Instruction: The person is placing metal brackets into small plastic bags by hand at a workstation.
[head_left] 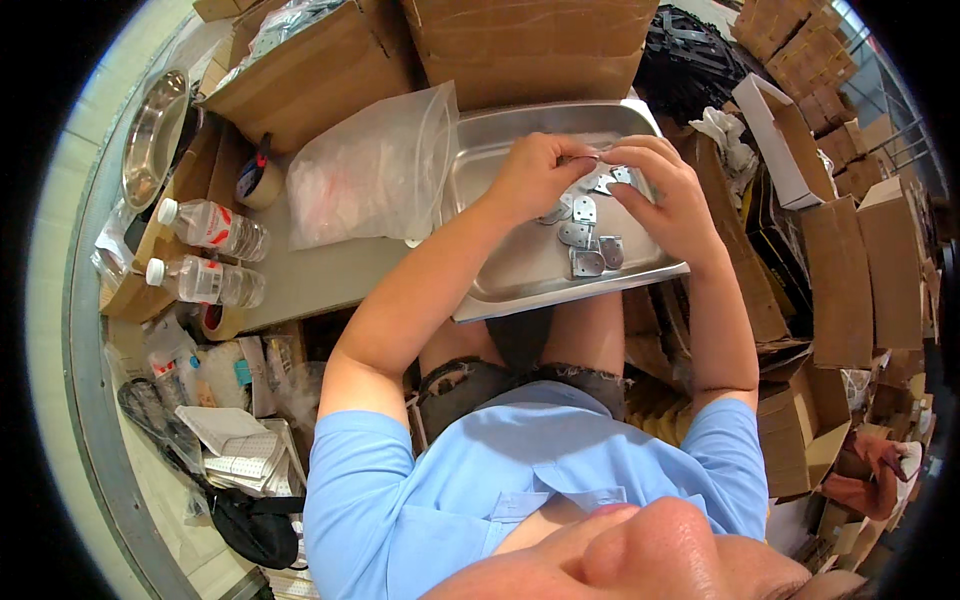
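Over the far part of a shallow metal tray [480, 290], my two hands meet at the fingertips. My left hand [535, 178] is closed in a pinch, and a small, thin bit shows at its fingertips, too small to name. My right hand [668, 190] curls in from the other side, its index finger touching the same spot and its thumb lower down. Just beneath the fingers lie small silver metal plates [602, 184] with holes and rounded ends. Several more such plates [585, 262] lie loosely grouped in the tray's middle.
Left of the tray lies a clear plastic bag [370, 175]. Farther left are two water bottles [225, 230], a tape roll [262, 183] and a steel bowl [157, 140]. Large cardboard boxes [530, 50] stand behind the tray; more cartons [840, 280] crowd the right side.
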